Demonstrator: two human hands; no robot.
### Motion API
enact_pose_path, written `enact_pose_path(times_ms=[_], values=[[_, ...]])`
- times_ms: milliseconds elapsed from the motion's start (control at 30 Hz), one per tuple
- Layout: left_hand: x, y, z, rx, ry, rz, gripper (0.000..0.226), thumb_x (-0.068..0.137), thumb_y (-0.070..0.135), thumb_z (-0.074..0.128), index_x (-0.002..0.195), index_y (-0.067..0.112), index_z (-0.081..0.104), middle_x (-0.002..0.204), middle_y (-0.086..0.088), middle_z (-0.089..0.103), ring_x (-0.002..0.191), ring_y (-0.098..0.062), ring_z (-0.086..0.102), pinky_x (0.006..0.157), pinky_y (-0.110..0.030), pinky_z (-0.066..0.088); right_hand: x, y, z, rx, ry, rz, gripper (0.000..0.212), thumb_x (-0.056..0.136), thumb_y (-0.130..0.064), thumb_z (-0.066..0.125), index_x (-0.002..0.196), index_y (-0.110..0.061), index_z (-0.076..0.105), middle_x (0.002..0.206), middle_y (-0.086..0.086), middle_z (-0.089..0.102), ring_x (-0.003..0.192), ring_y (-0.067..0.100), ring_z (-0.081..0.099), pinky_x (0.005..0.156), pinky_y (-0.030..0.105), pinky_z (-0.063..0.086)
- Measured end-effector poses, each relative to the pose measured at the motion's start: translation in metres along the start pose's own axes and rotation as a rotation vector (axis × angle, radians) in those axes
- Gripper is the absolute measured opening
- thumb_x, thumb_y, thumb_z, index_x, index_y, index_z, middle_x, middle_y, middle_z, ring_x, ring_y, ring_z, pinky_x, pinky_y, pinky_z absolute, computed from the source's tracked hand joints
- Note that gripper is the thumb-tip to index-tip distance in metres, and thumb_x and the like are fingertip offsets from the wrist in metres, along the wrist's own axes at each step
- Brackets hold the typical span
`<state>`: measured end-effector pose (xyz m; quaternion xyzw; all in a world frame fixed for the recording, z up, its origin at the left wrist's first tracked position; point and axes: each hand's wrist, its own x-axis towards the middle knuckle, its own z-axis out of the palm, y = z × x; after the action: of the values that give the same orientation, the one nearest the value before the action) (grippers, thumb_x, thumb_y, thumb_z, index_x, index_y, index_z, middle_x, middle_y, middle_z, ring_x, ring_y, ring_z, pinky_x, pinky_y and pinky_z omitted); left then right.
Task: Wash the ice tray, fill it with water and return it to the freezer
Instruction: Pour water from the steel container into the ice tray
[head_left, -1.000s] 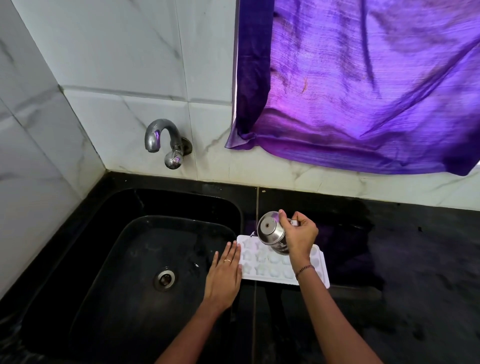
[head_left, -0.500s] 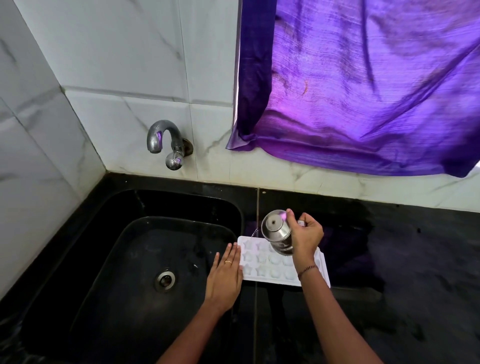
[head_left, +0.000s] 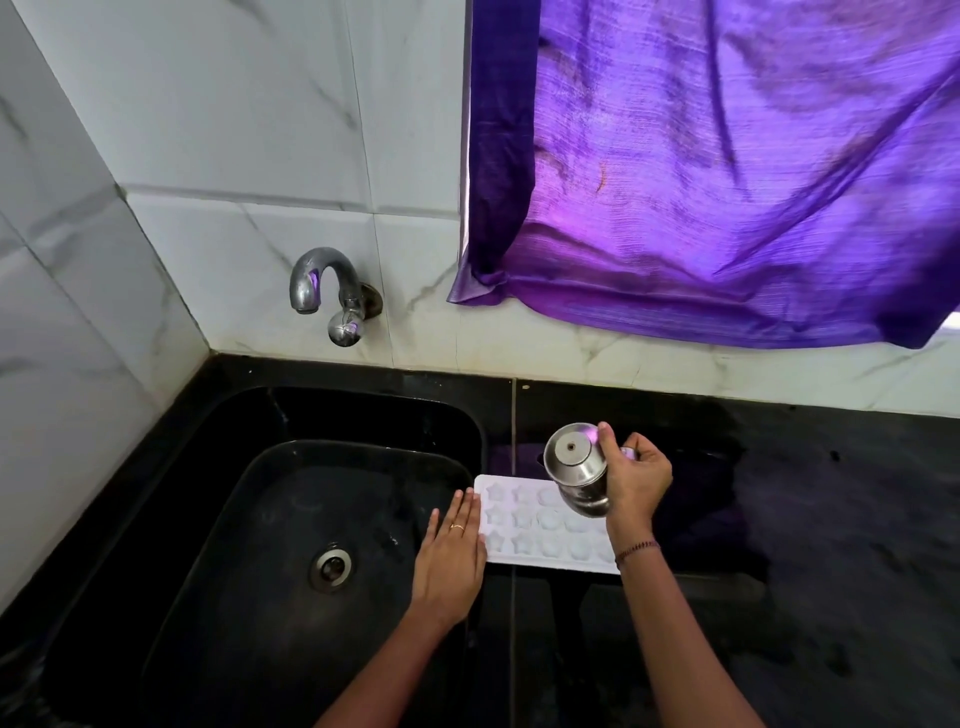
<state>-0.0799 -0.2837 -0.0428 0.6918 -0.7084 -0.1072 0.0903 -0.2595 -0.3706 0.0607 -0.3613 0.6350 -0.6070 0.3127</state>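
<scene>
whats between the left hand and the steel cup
Head view: the left end of the ice tray, with its star-shaped moulds, lies between the left hand and the steel cup.

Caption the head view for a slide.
Right hand tips steel cup over white ice tray; left hand rests flat at its sink-side end.

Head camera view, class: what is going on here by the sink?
A person's right hand grips a small stainless-steel cup, tipped over a white plastic ice tray with star and round moulds. The tray lies on the black counter, right of the black sink. The left hand rests flat, fingers straight, against the tray's left end. No water stream is visible.
</scene>
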Motion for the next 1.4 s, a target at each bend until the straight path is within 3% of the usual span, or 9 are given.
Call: enact_pose_path(times_ms=[67, 200, 300, 433, 600, 767, 1033, 1233, 1400], values=[[0.001, 0.0, 0.0, -0.003, 0.013, -0.009, 0.062, 0.086, 0.038, -0.008, 0.143, 0.013, -0.005, 0.157, 0.003, 0.004, 0.14, -0.008, -0.011, 0.113, -0.031, -0.01, 0.0, -0.001, -0.002, -0.032, -0.001, -0.034, 0.048, 0.08, -0.014, 0.073, 0.051, -0.011, 0.035, 0.05, 0.001, 0.035, 0.05, 0.009, 0.031, 0.05, 0.016, 0.035], [0.001, -0.001, 0.002, -0.013, 0.007, -0.001, 0.065, 0.083, 0.038, -0.012, 0.144, 0.014, -0.007, 0.15, 0.007, -0.01, 0.139, -0.006, -0.013, 0.113, -0.029, -0.011, -0.001, -0.001, -0.003, -0.075, -0.02, -0.089, 0.049, 0.08, -0.012, 0.073, 0.049, -0.013, 0.035, 0.048, 0.001, 0.034, 0.049, 0.009, 0.03, 0.049, 0.016, 0.033], [0.002, 0.001, 0.0, 0.019, 0.042, -0.018, 0.064, 0.09, 0.035, 0.002, 0.147, 0.01, 0.018, 0.153, 0.002, 0.012, 0.142, -0.008, 0.007, 0.115, -0.033, 0.004, -0.002, -0.003, -0.004, -0.103, -0.031, -0.143, 0.049, 0.08, -0.013, 0.073, 0.048, -0.014, 0.036, 0.047, 0.001, 0.036, 0.045, 0.006, 0.031, 0.046, 0.012, 0.032], [0.0, 0.001, -0.002, -0.014, -0.008, 0.002, 0.075, 0.08, 0.038, -0.017, 0.15, 0.014, -0.002, 0.155, 0.006, -0.008, 0.138, -0.005, -0.017, 0.114, -0.028, -0.012, -0.004, -0.006, -0.003, -0.115, -0.03, -0.198, 0.051, 0.08, -0.009, 0.072, 0.047, -0.017, 0.035, 0.046, -0.002, 0.034, 0.042, 0.005, 0.032, 0.044, 0.009, 0.031], [0.0, 0.002, -0.005, -0.004, -0.01, -0.003, 0.076, 0.08, 0.039, -0.017, 0.15, 0.014, 0.0, 0.159, 0.003, 0.002, 0.137, -0.006, -0.018, 0.113, -0.028, -0.013, -0.002, -0.004, -0.003, -0.126, -0.03, -0.21, 0.049, 0.08, -0.011, 0.073, 0.047, -0.016, 0.036, 0.046, 0.001, 0.036, 0.043, 0.007, 0.033, 0.044, 0.01, 0.032], [0.0, 0.002, -0.004, 0.003, -0.021, -0.009, 0.078, 0.077, 0.039, -0.021, 0.15, 0.015, -0.005, 0.159, 0.005, -0.002, 0.143, -0.004, -0.012, 0.116, -0.028, -0.009, 0.001, 0.0, -0.004, -0.147, -0.018, -0.197, 0.042, 0.08, -0.014, 0.073, 0.051, -0.005, 0.043, 0.049, 0.007, 0.04, 0.049, 0.013, 0.034, 0.047, 0.015, 0.033], [0.001, 0.002, -0.003, -0.005, -0.024, -0.007, 0.079, 0.077, 0.038, -0.02, 0.15, 0.015, -0.004, 0.159, 0.004, -0.002, 0.145, -0.006, -0.006, 0.118, -0.028, -0.005, 0.004, -0.001, -0.01, -0.063, 0.053, -0.068, 0.046, 0.08, -0.014, 0.072, 0.05, -0.012, 0.038, 0.049, 0.001, 0.038, 0.049, 0.009, 0.033, 0.051, 0.018, 0.036], [0.001, 0.002, -0.003, 0.002, -0.033, -0.017, 0.079, 0.077, 0.04, -0.021, 0.15, 0.016, -0.003, 0.159, 0.005, -0.001, 0.145, -0.006, -0.005, 0.117, -0.028, -0.006, 0.005, 0.002, -0.018, -0.019, 0.074, -0.033, 0.046, 0.081, -0.013, 0.071, 0.051, -0.012, 0.037, 0.05, 0.002, 0.038, 0.049, 0.006, 0.034, 0.048, 0.007, 0.037], [0.0, 0.005, -0.005, 0.018, -0.03, -0.024, 0.08, 0.076, 0.039, -0.022, 0.15, 0.016, -0.003, 0.159, 0.005, -0.001, 0.145, -0.006, -0.006, 0.116, -0.027, -0.007, 0.007, 0.003, -0.027, 0.005, 0.075, -0.037, 0.047, 0.081, -0.01, 0.072, 0.051, -0.011, 0.035, 0.049, 0.003, 0.035, 0.04, 0.003, 0.035, 0.045, 0.006, 0.035]])
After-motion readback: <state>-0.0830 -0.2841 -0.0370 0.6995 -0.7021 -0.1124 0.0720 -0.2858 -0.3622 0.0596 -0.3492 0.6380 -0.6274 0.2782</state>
